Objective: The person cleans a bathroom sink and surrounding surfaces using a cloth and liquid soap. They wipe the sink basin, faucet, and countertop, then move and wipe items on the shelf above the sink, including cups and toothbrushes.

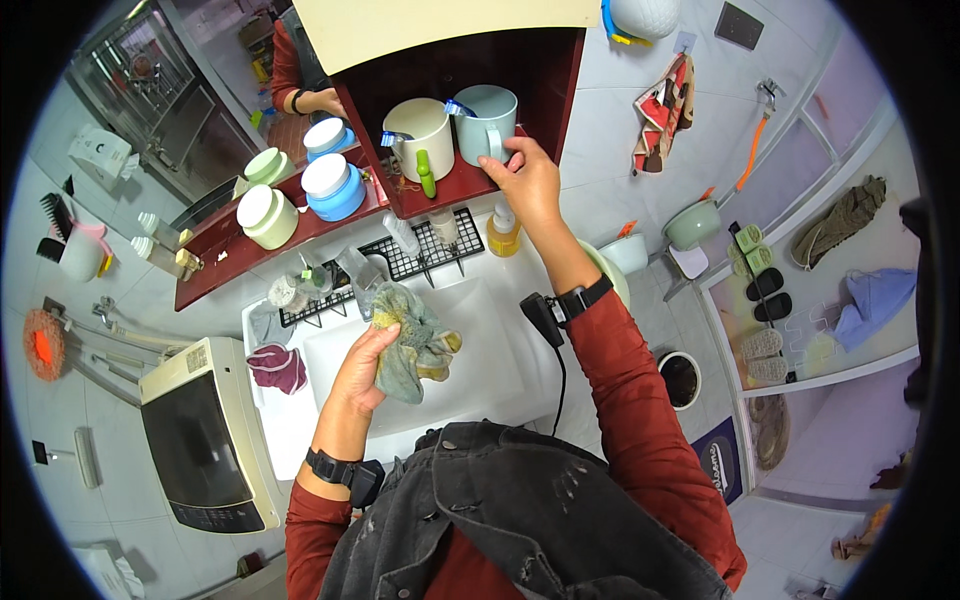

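Observation:
My left hand [367, 364] grips a crumpled grey-green and yellow cloth [409, 345] above the white washbasin [487, 360]. At the cabinet's open compartment, my right hand [531, 184] has its thumb and forefinger at the handle of a pale blue mug [484, 109]. Whether the fingers close on that handle is unclear. Beside it stands a cream mug [420, 139] with a green handle. A blue-ended object, perhaps a toothbrush, leans in each mug. Both mugs rest on the dark red cabinet shelf [465, 184].
Left of the mugs, a blue jar [332, 187] and a pale green jar [266, 217] stand on a ledge. Below are a black wire rack [424, 244] and an amber pump bottle [503, 231]. A maroon cloth [277, 367] lies on the basin's left edge, near a washing machine [202, 442].

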A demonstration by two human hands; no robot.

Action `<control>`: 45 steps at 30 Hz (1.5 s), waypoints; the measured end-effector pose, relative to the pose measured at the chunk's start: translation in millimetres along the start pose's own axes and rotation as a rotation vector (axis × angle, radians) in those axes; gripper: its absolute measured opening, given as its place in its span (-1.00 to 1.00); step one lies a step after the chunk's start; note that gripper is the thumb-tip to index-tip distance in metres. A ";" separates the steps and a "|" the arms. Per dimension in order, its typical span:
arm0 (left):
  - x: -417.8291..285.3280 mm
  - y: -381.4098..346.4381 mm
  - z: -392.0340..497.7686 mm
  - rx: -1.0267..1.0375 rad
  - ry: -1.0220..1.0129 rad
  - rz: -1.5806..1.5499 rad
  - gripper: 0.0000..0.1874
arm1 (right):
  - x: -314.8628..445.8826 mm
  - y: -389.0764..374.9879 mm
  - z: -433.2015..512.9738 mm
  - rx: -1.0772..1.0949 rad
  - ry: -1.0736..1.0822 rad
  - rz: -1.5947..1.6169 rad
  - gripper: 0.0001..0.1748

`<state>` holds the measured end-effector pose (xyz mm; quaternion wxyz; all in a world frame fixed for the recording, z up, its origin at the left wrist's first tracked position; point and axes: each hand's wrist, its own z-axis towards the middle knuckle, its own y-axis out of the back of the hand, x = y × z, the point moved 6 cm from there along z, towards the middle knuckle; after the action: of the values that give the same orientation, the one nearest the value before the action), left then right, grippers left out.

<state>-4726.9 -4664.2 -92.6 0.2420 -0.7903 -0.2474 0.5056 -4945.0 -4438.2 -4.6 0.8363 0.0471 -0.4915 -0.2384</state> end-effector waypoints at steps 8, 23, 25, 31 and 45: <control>6.0 -1.8 -19.2 -0.074 -0.069 0.006 -0.51 | -5.8 -13.7 10.4 0.052 0.165 -0.154 -0.68; 21.2 7.3 -27.7 -0.097 -0.031 -0.008 -0.46 | -30.7 23.4 -34.0 0.114 -0.007 0.251 -0.56; 23.3 9.9 -24.3 -0.087 -0.049 -0.022 -0.45 | -18.3 12.1 -79.6 0.351 0.110 0.327 -0.50; 52.2 -10.9 -1.5 0.061 -0.007 -0.018 -0.34 | 23.4 -36.3 -232.6 1.026 0.167 0.373 0.06; 81.0 7.8 -12.3 0.098 0.104 0.096 -0.26 | -171.6 69.9 -283.9 1.075 0.338 -0.697 -0.36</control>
<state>-4684.8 -4620.3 -148.0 0.2685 -0.8136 -0.1713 0.4864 -4749.7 -4344.3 -265.4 0.6358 0.6509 -0.3600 -0.2060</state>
